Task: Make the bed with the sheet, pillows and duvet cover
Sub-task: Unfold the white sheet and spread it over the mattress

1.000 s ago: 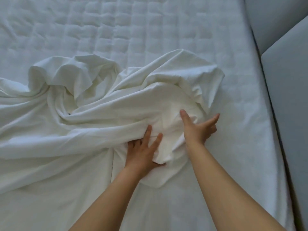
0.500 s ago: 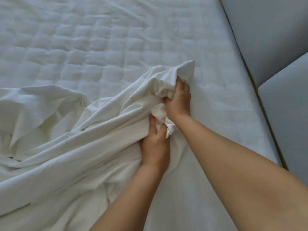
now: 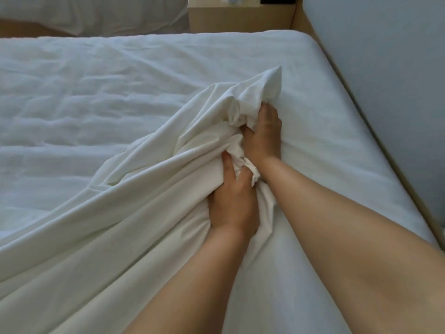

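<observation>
Our left grip (image 3: 231,203) and right grip (image 3: 263,133) both clench the bunched white sheet (image 3: 144,213), lying on the mattress (image 3: 108,92) toward its right edge; beyond, 1 tan box (image 3: 238,18), contents blurred.

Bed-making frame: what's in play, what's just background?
In play: sheet, bunched and gripped by left hand and right hand; mattress under it.
Background: wooden nightstand beyond the bed; grey wall panel on the right; white bedding at top left.
</observation>
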`<state>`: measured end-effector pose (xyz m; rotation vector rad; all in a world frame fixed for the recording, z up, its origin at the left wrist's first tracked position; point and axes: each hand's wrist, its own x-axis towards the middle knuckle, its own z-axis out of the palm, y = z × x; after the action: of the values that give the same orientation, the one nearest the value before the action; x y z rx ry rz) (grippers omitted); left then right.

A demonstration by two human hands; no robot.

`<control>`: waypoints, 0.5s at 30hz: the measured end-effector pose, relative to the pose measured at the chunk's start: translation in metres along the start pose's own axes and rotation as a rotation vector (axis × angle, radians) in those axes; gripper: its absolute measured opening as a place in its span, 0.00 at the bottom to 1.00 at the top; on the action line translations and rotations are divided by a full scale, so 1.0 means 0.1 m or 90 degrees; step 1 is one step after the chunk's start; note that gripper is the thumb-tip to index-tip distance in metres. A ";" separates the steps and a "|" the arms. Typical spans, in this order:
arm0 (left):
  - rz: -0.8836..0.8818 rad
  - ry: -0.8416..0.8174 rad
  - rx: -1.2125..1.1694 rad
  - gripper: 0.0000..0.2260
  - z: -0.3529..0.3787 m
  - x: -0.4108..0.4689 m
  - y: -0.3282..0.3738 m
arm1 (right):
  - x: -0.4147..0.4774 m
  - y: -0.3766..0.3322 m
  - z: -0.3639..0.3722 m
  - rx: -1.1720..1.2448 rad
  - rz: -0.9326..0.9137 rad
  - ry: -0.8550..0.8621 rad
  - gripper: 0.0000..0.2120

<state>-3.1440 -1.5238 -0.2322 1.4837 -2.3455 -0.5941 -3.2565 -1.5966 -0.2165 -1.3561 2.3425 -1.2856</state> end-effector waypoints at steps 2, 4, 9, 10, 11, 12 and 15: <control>-0.008 0.015 -0.003 0.12 0.01 0.29 0.00 | 0.29 0.01 0.11 0.007 -0.011 0.009 0.22; -0.005 0.034 0.014 0.10 0.04 0.59 0.01 | 0.58 0.02 0.22 0.013 -0.014 0.021 0.22; 0.005 0.081 0.027 0.13 0.12 1.28 0.01 | 1.23 0.11 0.47 0.062 0.010 0.054 0.26; 0.008 0.091 0.025 0.13 0.13 1.41 0.01 | 1.36 0.13 0.50 0.064 0.018 0.058 0.28; 0.014 0.108 0.025 0.13 0.16 1.52 0.00 | 1.47 0.15 0.53 0.070 0.026 0.055 0.31; 0.017 0.120 0.026 0.13 0.17 1.64 0.00 | 1.55 0.16 0.55 0.086 0.037 0.045 0.33; 0.024 0.141 0.041 0.14 0.21 1.88 -0.04 | 1.65 0.10 0.49 0.268 0.078 -0.021 0.33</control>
<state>-3.2292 -1.6923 -0.2464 1.4476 -2.2342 -0.3293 -3.3345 -1.7502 -0.2087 -1.0741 1.9468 -1.5864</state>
